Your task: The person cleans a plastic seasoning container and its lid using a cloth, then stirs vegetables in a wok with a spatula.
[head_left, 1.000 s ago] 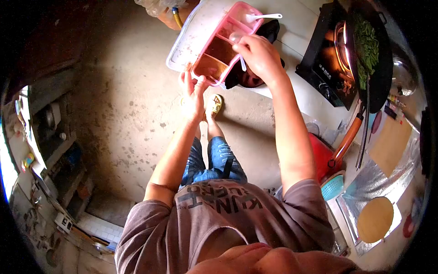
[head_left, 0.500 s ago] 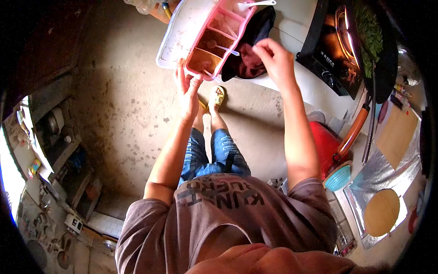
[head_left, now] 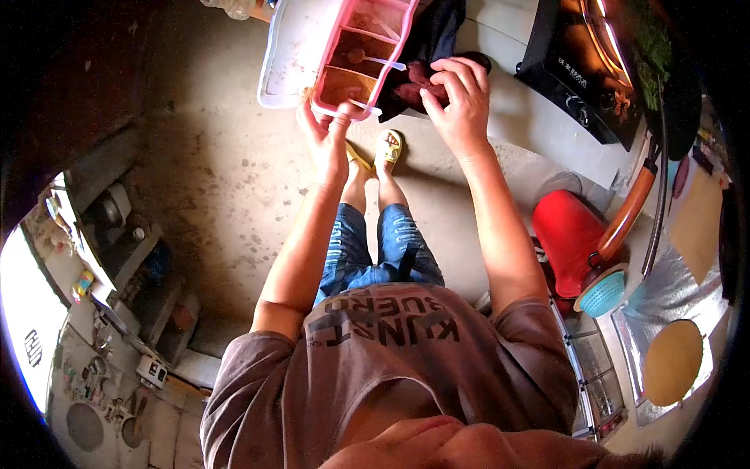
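Note:
My left hand (head_left: pixel 324 144) grips the near end of a pink seasoning box (head_left: pixel 380 84), thumb on its right side and fingers at its left corner. The box has several compartments with brown and pale powders. Small white spoons (head_left: pixel 387 62) stick out of it. Its whitish lid (head_left: pixel 293 55) is swung open to the left. My right hand (head_left: pixel 461 105) hovers right of the box, fingers curved and apart, with nothing visible in them. Just beyond its fingertips lies a dark cloth (head_left: pixel 437 35) with a maroon part (head_left: pixel 414 87).
At the right a black gas stove (head_left: pixel 566 78) glows orange, with leafy greens (head_left: pixel 655 47) beside it. A brown handle (head_left: pixel 629 203) juts towards me. Below are a red container (head_left: pixel 566 238), a blue basket (head_left: pixel 604 295) and a round board (head_left: pixel 673 362). Shelves (head_left: pixel 117 242) line the left.
My right hand has moved slightly down and left, and its fingers have spread from a near pinch. The box has shifted a little up in view, still in my left hand.

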